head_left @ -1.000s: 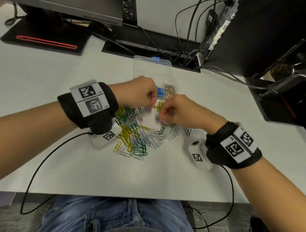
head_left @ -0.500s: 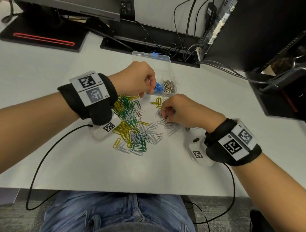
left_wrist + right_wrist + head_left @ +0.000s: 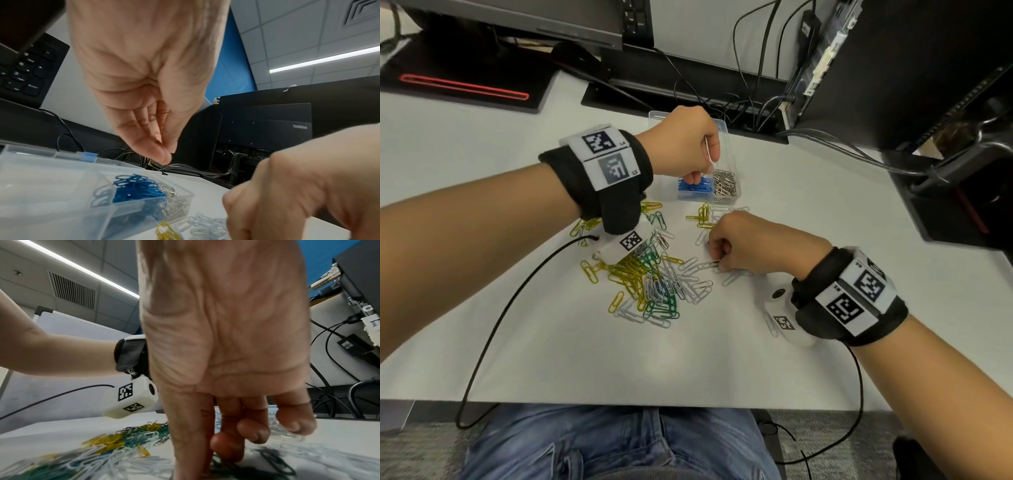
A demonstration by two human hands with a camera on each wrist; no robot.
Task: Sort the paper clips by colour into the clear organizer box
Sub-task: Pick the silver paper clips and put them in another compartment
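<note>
The clear organizer box (image 3: 726,137) stands at the back of the white table; its near compartments hold blue clips (image 3: 695,187) and silver clips (image 3: 726,183). My left hand (image 3: 703,169) hovers over it with fingertips pinched (image 3: 164,147), and a thin silver clip (image 3: 710,152) hangs from them above the silver compartment. A mixed pile of yellow, green and white clips (image 3: 650,277) lies in the middle, with a small yellow cluster (image 3: 702,216) near the box. My right hand (image 3: 719,262) rests on the table right of the pile and pinches the end of a silver clip (image 3: 705,265). In the right wrist view its fingertips (image 3: 226,449) press down among dark clips.
Monitor stands (image 3: 465,78), a keyboard (image 3: 26,69) and tangled cables (image 3: 739,102) line the back edge. A black computer case (image 3: 928,68) and a black bracket (image 3: 945,192) stand at the right. Wrist-camera cords trail over the front edge (image 3: 619,401).
My left hand has lifted away from the pile and moved back over the box. My right hand has slid nearer along the table and taken hold of a clip.
</note>
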